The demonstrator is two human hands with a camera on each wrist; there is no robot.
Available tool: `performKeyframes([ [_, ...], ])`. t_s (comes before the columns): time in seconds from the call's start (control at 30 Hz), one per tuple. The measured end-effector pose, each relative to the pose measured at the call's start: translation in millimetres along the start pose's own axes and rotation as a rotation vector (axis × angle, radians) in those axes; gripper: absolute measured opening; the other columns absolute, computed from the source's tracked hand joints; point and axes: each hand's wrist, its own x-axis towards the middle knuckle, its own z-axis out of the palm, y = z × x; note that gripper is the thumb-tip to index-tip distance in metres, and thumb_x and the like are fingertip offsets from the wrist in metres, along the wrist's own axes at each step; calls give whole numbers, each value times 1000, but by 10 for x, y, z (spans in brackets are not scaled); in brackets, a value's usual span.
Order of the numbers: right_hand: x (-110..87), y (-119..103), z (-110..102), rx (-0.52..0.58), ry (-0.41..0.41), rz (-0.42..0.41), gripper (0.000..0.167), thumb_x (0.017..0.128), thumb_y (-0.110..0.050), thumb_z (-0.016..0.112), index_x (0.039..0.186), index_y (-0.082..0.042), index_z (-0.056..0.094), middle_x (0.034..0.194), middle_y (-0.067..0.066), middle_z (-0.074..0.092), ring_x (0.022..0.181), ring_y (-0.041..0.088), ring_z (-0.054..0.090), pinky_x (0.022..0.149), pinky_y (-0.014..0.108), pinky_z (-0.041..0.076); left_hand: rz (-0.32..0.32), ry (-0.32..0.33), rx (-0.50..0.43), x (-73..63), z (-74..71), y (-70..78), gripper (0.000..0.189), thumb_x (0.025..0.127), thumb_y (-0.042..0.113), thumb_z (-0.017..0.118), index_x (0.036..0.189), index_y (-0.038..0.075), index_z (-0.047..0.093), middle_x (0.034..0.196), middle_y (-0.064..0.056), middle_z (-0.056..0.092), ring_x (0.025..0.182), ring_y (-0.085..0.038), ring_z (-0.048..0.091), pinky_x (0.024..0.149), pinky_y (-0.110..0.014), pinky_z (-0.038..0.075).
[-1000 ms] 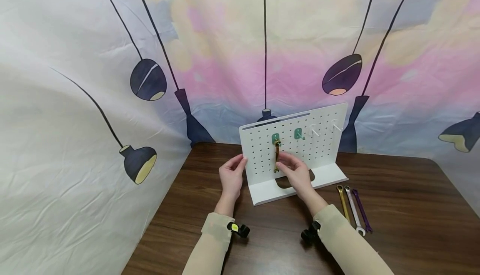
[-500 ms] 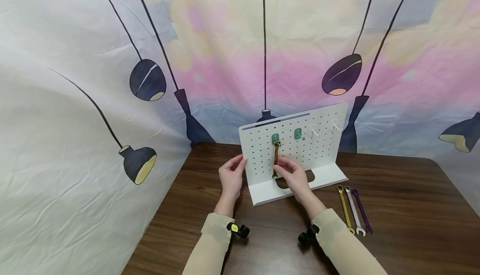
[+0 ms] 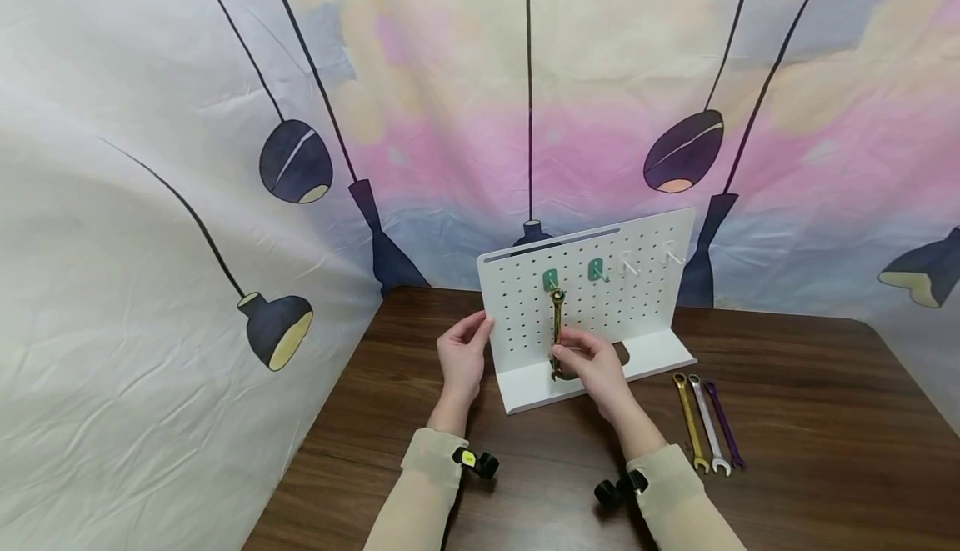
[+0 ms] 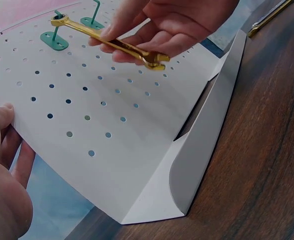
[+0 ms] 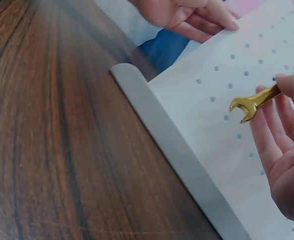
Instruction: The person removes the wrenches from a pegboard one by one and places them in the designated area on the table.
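Observation:
A gold combination wrench (image 3: 557,316) is pinched between the thumb and fingers of my right hand (image 3: 595,372), near its open end. In the left wrist view its ring end (image 4: 60,20) surrounds the outer tip of the left green hook (image 4: 54,41), with the shaft slanting away from the board. The open jaw end sticks out past my fingers in the right wrist view. My left hand (image 3: 462,355) grips the left edge of the white pegboard (image 3: 517,305) between thumb and fingers. The pegboard stands upright on its folded base.
Another green hook (image 3: 597,269) and two white hooks, a nearer one (image 3: 630,263) and a farther one (image 3: 673,252), line the board rightward. On the wooden table (image 3: 825,418) lie a gold wrench (image 3: 690,426), a silver wrench (image 3: 709,426) and a purple wrench (image 3: 724,426). A painted cloth hangs behind.
My right hand has moved down and toward me with the gold wrench, whose ring end has slid outward along the green hook to its tip. The left hand has stayed on the board's edge.

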Motion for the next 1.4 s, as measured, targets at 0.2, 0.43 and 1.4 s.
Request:
performKeyframes([
  [0.2,-56,-48,-26,-16,-45,27,36,103,-5,71,136,9,64,117,20,77,95,12,76,85,28,61,-1,2,12,-10,-20,3,19,93,6,85,109,-5,81,96,-12,80,81,-12,68,73,-22,60],
  [0.43,-101,-137,-82,-41,-78,43,40,104,-5,70,140,10,61,122,22,76,100,22,78,87,26,60,-3,5,8,-13,-15,21,19,93,4,85,109,-6,81,96,-12,80,81,-11,69,73,-22,60],
  [1.4,-174,-315,-275,-37,-201,25,46,104,-4,69,144,14,56,124,33,71,101,33,78,87,31,62,29,-19,16,7,-25,-28,19,92,9,86,107,-1,83,96,-9,80,82,-11,70,73,-22,60],
])
